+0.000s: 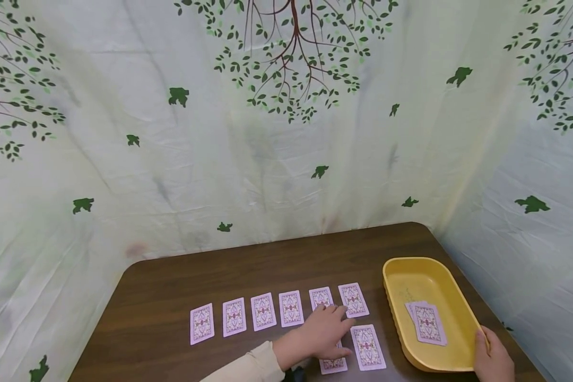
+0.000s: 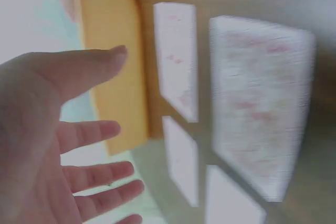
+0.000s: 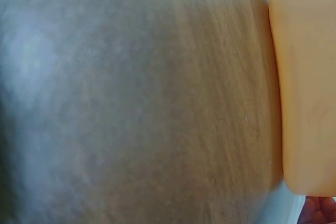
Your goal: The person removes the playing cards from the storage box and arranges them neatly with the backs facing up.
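My left hand hovers low over the face-down playing cards, fingers spread, and partly covers two of them. It holds nothing; the left wrist view shows its thumb and fingers apart. Beside it lie a lower-row card and the last upper-row card. At the right, my right hand grips the near right corner of a yellow tray, thumb over the rim. A few overlapping cards lie face down in the tray. The tray's outer wall fills the right side of the right wrist view.
Several more patterned cards form a row across the brown wooden table. Behind and on both sides hangs a pale curtain printed with trees and green leaves. The tray stands by the table's right edge.
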The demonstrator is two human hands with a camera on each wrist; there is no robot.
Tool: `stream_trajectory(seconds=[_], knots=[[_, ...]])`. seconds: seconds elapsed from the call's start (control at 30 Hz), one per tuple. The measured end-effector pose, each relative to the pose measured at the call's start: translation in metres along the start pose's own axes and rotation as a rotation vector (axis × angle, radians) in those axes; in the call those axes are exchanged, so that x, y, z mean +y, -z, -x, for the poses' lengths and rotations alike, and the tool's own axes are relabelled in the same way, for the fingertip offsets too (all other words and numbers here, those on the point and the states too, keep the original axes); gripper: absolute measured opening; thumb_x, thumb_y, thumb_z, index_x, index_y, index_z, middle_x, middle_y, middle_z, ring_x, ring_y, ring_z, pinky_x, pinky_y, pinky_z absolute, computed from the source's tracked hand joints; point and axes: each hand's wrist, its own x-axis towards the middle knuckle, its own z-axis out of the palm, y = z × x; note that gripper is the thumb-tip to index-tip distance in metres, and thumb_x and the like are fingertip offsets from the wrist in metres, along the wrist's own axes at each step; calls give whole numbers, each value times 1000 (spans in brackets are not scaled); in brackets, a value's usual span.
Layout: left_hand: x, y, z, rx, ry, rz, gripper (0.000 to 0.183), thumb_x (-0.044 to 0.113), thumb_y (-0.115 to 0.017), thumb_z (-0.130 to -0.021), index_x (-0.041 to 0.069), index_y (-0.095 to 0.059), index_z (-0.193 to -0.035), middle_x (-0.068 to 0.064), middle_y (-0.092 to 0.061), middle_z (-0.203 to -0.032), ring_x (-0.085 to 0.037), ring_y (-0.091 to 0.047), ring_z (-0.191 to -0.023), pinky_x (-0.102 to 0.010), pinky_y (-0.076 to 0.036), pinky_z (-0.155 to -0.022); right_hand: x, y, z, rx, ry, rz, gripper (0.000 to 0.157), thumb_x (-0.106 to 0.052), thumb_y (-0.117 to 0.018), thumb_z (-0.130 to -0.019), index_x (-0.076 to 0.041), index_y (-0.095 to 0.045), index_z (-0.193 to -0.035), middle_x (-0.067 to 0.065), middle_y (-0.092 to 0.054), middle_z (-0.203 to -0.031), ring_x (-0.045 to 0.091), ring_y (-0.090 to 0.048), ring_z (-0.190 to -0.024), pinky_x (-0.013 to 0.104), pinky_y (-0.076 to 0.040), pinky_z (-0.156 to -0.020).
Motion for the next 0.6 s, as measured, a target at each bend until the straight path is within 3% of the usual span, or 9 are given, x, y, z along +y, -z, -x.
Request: stream_trajectory(seconds=[0.2, 0.33, 0.6], knots=[[-1, 26, -36, 69, -34, 90, 59, 60, -51, -83, 26, -49, -131, -1, -51, -123, -14, -51, -105, -30, -42, -78, 1, 1, -2, -33, -18, -16, 54, -35, -25, -100, 10, -38, -126, 32, -52, -100, 34, -53, -77, 48, -40, -68], [0, 32, -60, 64, -50, 156, 61, 60, -48, -85, 26, -45, -136, 1, -48, -127, -12, -47, -110, -30, -41, -82, 1, 2, -2, -51, -13, -29, 56, -37, -23, -99, 9, -37, -127, 32, -52, -101, 34, -53, -77, 48, -40, -68], [18, 39, -104, 34, -80, 57, 60, 60, -40, -88, 31, -36, -140, 1, -39, -136, -12, -36, -123, -32, -33, -90, 1, 3, -3, -58, -6, -44, 59, -39, -20, -99, 9, -35, -130, 35, -44, -115, 41, -50, -91, 53, -37, -76]])
